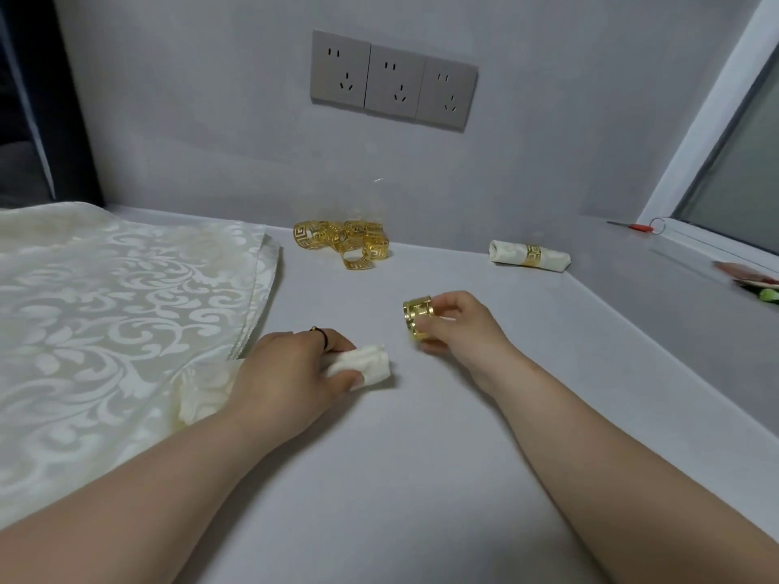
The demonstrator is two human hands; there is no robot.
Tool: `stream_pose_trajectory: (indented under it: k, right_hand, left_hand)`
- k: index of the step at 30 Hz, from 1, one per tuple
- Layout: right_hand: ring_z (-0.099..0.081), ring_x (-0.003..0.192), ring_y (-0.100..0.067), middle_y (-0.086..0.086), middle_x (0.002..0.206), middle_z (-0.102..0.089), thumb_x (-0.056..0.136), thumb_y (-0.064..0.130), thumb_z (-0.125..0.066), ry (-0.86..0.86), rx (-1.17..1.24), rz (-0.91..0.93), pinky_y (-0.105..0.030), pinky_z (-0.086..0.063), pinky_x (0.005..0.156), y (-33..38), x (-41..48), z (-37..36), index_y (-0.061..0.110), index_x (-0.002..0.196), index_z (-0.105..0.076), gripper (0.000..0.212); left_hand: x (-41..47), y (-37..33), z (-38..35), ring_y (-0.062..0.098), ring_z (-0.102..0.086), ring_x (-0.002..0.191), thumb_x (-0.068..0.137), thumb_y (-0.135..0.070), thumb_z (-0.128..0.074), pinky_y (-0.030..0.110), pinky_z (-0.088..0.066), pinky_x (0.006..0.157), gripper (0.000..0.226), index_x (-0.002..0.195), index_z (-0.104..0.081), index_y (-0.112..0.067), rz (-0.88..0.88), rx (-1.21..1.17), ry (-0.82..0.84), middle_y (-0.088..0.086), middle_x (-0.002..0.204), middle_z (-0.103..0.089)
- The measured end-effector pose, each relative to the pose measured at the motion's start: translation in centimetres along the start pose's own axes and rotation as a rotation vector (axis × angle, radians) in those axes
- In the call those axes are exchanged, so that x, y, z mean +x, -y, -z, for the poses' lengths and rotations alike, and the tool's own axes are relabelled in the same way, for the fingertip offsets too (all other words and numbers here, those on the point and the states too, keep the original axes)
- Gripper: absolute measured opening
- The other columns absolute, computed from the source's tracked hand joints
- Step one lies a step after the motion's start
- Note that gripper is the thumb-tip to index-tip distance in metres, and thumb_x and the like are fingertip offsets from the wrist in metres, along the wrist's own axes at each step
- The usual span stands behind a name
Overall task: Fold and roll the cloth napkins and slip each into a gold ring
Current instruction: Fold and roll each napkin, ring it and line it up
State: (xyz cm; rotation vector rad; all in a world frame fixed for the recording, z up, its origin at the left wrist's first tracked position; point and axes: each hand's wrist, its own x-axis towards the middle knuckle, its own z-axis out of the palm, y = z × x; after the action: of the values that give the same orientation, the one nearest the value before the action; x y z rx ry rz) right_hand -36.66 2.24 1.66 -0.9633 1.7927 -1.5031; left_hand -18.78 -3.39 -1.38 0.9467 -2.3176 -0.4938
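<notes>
A left hand [291, 368] grips a rolled napkin [362, 366] on the worktop [421, 457] as right-hand fingers [442, 326] pinch a gold ring [417, 320] beside it; loosening that grip could unroll the napkin before threading.

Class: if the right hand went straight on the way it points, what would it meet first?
With its gold ring leading, probably the end of the rolled napkin in the left hand; depth is unclear.
</notes>
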Motion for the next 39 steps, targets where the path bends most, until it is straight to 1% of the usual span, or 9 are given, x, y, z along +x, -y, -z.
stream_pose_trajectory:
  k: [5,12,19,25,29,33,36,37,39]
  right_hand:
    - [-0.061,0.082,-0.018,-0.009,0.104,-0.056,0.086,-0.001,-0.057,0.072,0.368,-0.162,-0.032,-0.051,0.082,-0.3,-5.9,-0.1,0.014,0.122,-0.038,0.044]
    - [-0.063,0.084,-0.016,-0.014,0.113,-0.057,0.089,-0.002,-0.052,0.131,0.638,-0.161,-0.029,-0.053,0.08,-0.4,-7.9,-2.9,0.007,0.127,-0.038,0.042]
    - [-0.062,0.093,-0.017,-0.012,0.118,-0.057,0.088,-0.003,-0.052,0.13,0.582,-0.044,-0.018,-0.055,0.072,-1.0,-7.1,-2.6,0.005,0.119,-0.046,0.032]
    - [-0.061,0.092,-0.011,0.006,0.106,-0.055,0.085,-0.002,-0.057,0.254,0.286,0.058,-0.021,-0.054,0.08,-1.1,-7.0,-2.0,0.026,0.098,-0.052,0.032]
    - [-0.06,0.09,-0.012,0.003,0.108,-0.053,0.084,-0.004,-0.057,0.238,0.345,0.046,-0.02,-0.054,0.076,-1.2,-7.0,-2.1,0.023,0.097,-0.044,0.032]
    - [-0.06,0.089,-0.013,0.0,0.107,-0.051,0.083,-0.004,-0.058,0.211,0.343,0.039,-0.022,-0.055,0.076,-1.4,-7.0,-2.4,0.019,0.093,-0.042,0.029]
    - [-0.061,0.083,-0.012,-0.003,0.108,-0.054,0.084,-0.002,-0.058,0.222,0.323,0.036,-0.018,-0.056,0.07,-1.6,-7.1,-2.8,0.018,0.093,-0.044,0.026]
    - [-0.061,0.081,-0.011,-0.003,0.108,-0.055,0.085,0.0,-0.058,0.222,0.296,0.034,-0.016,-0.054,0.066,-1.6,-7.1,-2.9,0.019,0.093,-0.045,0.024]
    - [-0.06,0.075,-0.008,-0.002,0.099,-0.06,0.089,0.007,-0.055,0.248,0.291,0.033,-0.014,-0.051,0.063,-1.5,-7.1,-3.0,0.019,0.094,-0.048,0.014]
  left_hand:
    - [-0.4,-0.8,0.7,0.017,-0.058,0.093,0.081,-0.029,-0.063,0.024,-0.037,0.072,0.02,0.101,-0.064,-0.025,0.088,-0.115,-0.084,-0.007,0.093,-0.065]
    - [-1.1,-1.8,1.0,0.021,-0.061,0.088,0.061,-0.047,-0.048,0.032,-0.047,0.079,0.045,0.095,-0.067,-0.022,0.086,-0.198,-0.21,-0.002,0.089,-0.07]
    - [-0.8,-2.1,0.5,0.017,-0.061,0.085,0.069,-0.039,-0.062,0.023,-0.042,0.074,0.029,0.092,-0.069,-0.023,0.021,-0.227,-0.106,-0.005,0.085,-0.069]
    - [-1.2,-1.9,0.7,0.003,-0.056,0.074,0.069,-0.035,-0.067,0.01,-0.039,0.065,0.017,0.071,-0.05,-0.038,-0.049,-0.299,0.039,-0.019,0.074,-0.058]
    - [-1.3,-2.1,0.7,0.002,-0.052,0.062,0.077,-0.008,-0.069,0.007,-0.04,0.055,0.036,0.082,-0.04,-0.029,0.02,-0.497,0.085,-0.006,0.081,-0.058]
    - [-1.5,-2.2,0.9,0.005,-0.055,0.073,0.061,-0.024,-0.063,0.007,-0.042,0.063,0.057,0.104,-0.028,-0.035,0.007,-0.507,0.196,-0.004,0.097,-0.052]
    - [-1.8,-2.8,0.6,0.007,-0.056,0.097,0.057,-0.038,-0.075,0.011,-0.041,0.082,0.107,0.141,-0.009,-0.03,-0.025,-0.273,0.259,-0.019,0.102,-0.047]
    - [-1.9,-3.0,0.3,0.011,-0.055,0.106,0.06,-0.04,-0.08,0.017,-0.04,0.088,0.109,0.144,-0.013,-0.024,-0.025,-0.199,0.205,-0.017,0.107,-0.05]
    - [-1.6,-3.0,0.0,0.015,-0.055,0.105,0.067,-0.038,-0.077,0.021,-0.041,0.084,0.07,0.125,-0.044,-0.02,-0.028,-0.153,0.062,-0.008,0.111,-0.057]
